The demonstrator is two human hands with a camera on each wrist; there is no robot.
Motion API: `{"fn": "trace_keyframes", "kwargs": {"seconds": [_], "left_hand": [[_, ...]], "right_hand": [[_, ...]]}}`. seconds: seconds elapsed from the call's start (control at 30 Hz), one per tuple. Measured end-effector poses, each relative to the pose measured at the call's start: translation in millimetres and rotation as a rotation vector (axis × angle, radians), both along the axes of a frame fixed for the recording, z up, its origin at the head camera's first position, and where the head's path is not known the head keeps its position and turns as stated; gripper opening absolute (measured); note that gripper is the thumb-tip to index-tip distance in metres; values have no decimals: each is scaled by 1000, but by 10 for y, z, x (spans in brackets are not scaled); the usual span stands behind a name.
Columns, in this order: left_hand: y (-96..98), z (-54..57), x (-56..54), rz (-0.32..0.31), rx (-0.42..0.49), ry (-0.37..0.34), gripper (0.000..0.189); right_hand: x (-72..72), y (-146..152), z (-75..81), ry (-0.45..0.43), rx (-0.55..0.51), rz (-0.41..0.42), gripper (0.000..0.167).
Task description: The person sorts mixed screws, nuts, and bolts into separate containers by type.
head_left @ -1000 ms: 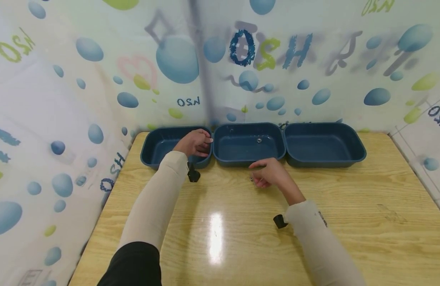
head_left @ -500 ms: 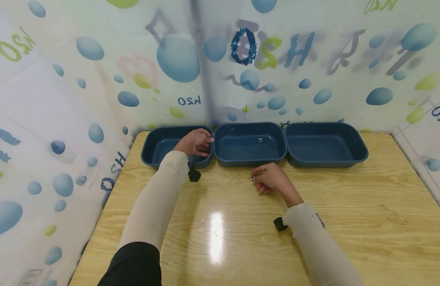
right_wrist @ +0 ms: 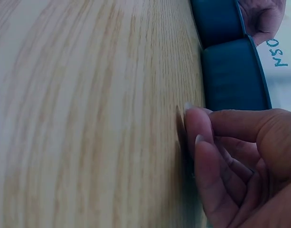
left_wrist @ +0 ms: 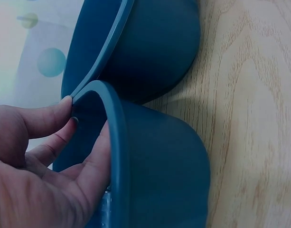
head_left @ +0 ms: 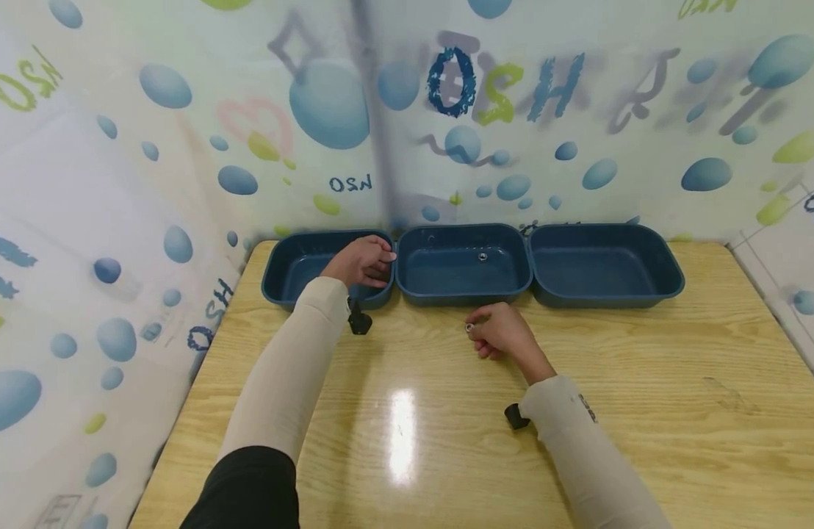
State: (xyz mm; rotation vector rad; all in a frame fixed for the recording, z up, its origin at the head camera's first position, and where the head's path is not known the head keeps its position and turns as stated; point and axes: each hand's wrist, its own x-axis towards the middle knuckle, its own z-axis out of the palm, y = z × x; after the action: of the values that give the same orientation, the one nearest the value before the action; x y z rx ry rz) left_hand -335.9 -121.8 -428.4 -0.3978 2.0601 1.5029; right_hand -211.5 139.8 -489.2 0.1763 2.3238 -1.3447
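Observation:
Three dark blue plastic bins stand side by side at the table's back. My left hand (head_left: pixel 364 262) reaches into the left bin (head_left: pixel 291 253); in the left wrist view its thumb (left_wrist: pixel 50 118) lies at the rim and the fingers are inside, pinching the wall near where two bins meet. In front of the middle bin (head_left: pixel 440 300), my right hand (head_left: pixel 502 330) pinches a small shiny metal nut (head_left: pixel 469 328) between thumb and fingertips, low over the table. The right wrist view hides that nut behind the fingers. A similar metal nut (head_left: pixel 483 257) lies inside the middle bin.
The right bin (head_left: pixel 608 301) stands beside the middle one. Behind the bins hangs a patterned sheet (head_left: pixel 420 176) with drops and letters. The wooden table (head_left: pixel 407 426) extends toward me, with a bright light reflection on it.
The right hand has drawn slightly away from the middle bin, its fingers closing together on the nut, which now shows at the fingertips. The left hand has stayed at the left bin.

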Motion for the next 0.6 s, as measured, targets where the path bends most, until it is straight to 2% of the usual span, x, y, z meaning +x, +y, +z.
{"fn": "trace_keyframes", "kwargs": {"seconds": [0.37, 0.6], "left_hand": [[-1, 7, -6, -2, 0, -16, 14], [7, 9, -16, -1, -1, -24, 15]], "right_hand": [[6, -11, 71, -22, -24, -4, 22], [-12, -26, 257, -21, -40, 36, 25]]}}
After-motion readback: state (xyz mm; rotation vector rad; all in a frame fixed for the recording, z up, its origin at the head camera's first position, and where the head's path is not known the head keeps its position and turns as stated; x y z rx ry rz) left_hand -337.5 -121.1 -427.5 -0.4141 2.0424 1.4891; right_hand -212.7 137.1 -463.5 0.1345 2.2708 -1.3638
